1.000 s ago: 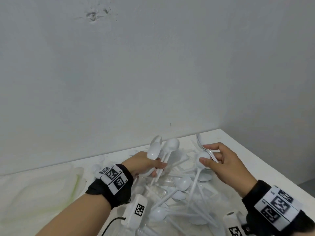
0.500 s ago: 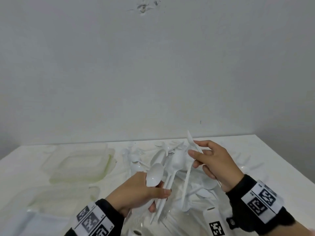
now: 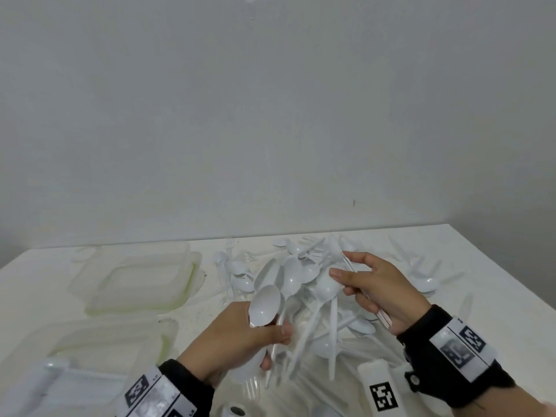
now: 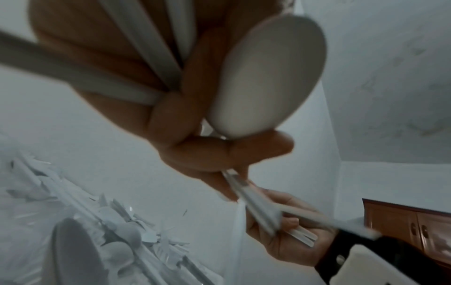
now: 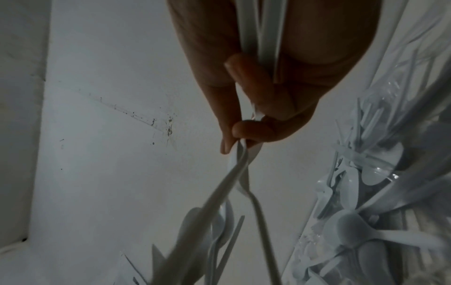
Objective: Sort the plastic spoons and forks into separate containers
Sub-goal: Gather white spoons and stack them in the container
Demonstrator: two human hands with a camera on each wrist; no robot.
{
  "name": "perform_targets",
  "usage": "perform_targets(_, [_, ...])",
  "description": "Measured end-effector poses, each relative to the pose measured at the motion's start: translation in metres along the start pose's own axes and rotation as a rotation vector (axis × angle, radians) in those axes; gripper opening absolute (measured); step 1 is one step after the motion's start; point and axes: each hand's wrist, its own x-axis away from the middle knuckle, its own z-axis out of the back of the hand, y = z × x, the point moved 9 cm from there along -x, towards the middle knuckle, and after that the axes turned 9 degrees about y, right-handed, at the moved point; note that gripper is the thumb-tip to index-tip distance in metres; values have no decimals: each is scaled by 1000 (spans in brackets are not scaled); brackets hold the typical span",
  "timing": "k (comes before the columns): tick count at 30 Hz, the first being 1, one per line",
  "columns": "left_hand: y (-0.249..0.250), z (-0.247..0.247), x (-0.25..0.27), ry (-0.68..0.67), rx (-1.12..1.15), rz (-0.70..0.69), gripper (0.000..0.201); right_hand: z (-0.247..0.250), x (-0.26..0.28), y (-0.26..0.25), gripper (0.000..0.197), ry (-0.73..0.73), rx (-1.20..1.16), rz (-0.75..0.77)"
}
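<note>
My left hand (image 3: pixel 278 329) grips a bundle of white plastic spoons (image 3: pixel 266 303) by their handles, bowls up, over the near side of the cutlery pile (image 3: pixel 328 335). In the left wrist view one spoon bowl (image 4: pixel 268 77) lies against my curled fingers (image 4: pixel 219 152). My right hand (image 3: pixel 340 267) pinches a spoon (image 3: pixel 326 285) by its bowl, handle hanging down, close beside the bundle. More thin handles (image 3: pixel 383 319) run through its palm; their heads are hidden. The right wrist view shows that pinch (image 5: pixel 240 143). Two clear containers (image 3: pixel 135 299) (image 3: pixel 99 341) stand at the left.
The white table (image 3: pixel 487 266) ends at a grey wall behind and an edge at the right. Loose spoons and forks (image 3: pixel 424 282) lie scattered right of the pile. Clear lids (image 3: pixel 60 383) lie at the near left. A brown cabinet (image 4: pixel 415 227) shows in the left wrist view.
My view has swung left and down, bringing the containers into sight. My left hand has drawn its spoon bundle nearer to me. My right hand has kept its hold beside the bundle.
</note>
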Motion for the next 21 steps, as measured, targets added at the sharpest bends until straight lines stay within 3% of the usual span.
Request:
perform_targets(6, [9,2,-3,72,34,-76,14,-7,3,-1,43,-3,73,61])
perform_targets(11, [16,-2,-8,84,112,-97,36,-26,13,-3,47,-52,130,108])
perform_targets(14, [15,-6,-13,86,141,-88,23,-34,18,-5,49,-61,157,134])
perform_targets(21, [10,-9,-22,96,128,-66,25,-42,22,-16,46,-32,211,258])
